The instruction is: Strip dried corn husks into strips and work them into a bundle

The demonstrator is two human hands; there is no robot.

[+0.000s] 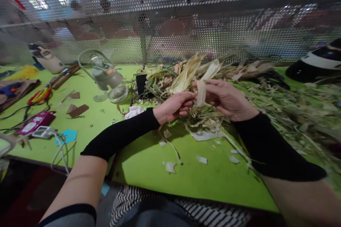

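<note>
Both hands meet over a green table (pixel 165 168), in front of a pile of dried husks. Between them is a pale strip of corn husk (pixel 201 94), its lower end hanging free. My right hand (pixel 223 98) pinches the strip between thumb and fingers. My left hand (pixel 176 105) is closed, thumb and forefinger pressed together at the strip's left edge; what lies in that pinch is mostly hidden. Just behind the hands rise broad yellowish corn husks (pixel 188 74). Scraps of husk (pixel 170 167) and a white piece of paper (pixel 205 135) lie on the table below.
A grey-green bottle (pixel 103 72) with a loop handle and a clear round dish (pixel 117 93) stand left of the pile. Farther left are scissors (pixel 39 95), a purple device (pixel 36 122) and cables. Shredded husk (pixel 287 110) covers the right side. A perforated metal screen (pixel 170 35) closes off the back.
</note>
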